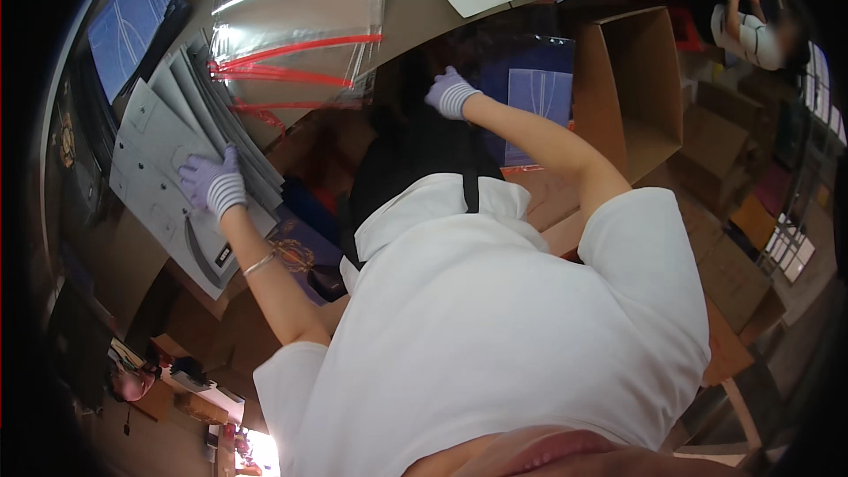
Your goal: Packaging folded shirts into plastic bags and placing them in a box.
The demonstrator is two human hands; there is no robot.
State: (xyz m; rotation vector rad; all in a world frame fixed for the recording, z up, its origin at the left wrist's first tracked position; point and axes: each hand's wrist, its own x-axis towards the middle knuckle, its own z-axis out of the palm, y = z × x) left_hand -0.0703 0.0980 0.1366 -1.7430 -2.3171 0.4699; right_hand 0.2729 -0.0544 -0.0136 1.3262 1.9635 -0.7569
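At the far left, a pile of blue sheets (pixel 131 25) lies on the table (pixel 424 31). Just beside it, nearer to the person, there is a stack of grey sheets (pixel 146 155), a little fanned. The left hand (pixel 212 184), in a purple glove with striped cuff, rests upon this stack; its fingers are spread and do not grip. To the right of the stack lie clear plastic bags (pixel 296 9) with red strips. The right hand (pixel 449 94), gloved likewise, is before the table's edge; its fingers look bent, but I cannot tell whether they hold something. Farther right stands an open cardboard box (pixel 652 93).
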